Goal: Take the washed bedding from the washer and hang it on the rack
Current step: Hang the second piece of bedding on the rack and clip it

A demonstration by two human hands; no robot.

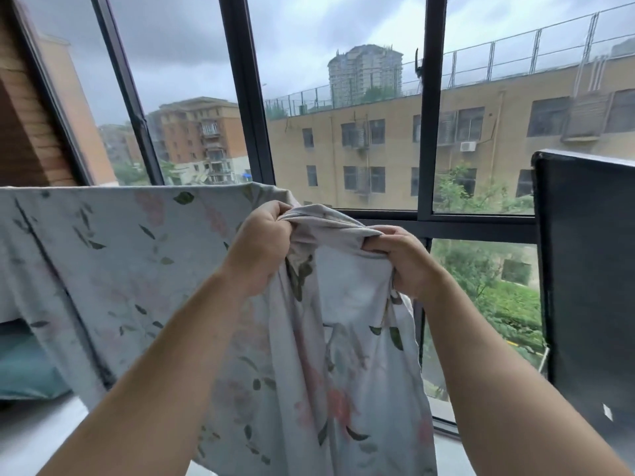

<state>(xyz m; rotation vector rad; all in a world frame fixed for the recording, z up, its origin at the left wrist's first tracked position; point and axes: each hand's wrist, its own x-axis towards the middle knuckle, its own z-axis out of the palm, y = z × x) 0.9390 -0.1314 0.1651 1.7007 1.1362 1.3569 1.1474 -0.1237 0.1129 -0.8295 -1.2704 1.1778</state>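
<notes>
Before the window (427,132), beside a dark panel (591,269), hands (258,250) (410,266) grip bedding (120,266).

Black-framed window (427,132) spans the wall beyond your left hand (257,249). Sky grey, overcast; light flat. Outside: tan apartment block (388,156), grey tower (364,73) behind it. Just right of your right hand (405,262): tall dark panel (591,269), trees (498,304) showing between. Far upper left: brown brick wall (24,139).

My left hand (257,249) and my right hand (409,262) are bare. Both forearms are bare too, uncovered from the wrists right down to the bottom edge of the view, broad and smooth, with rounded knuckles above them.
</notes>
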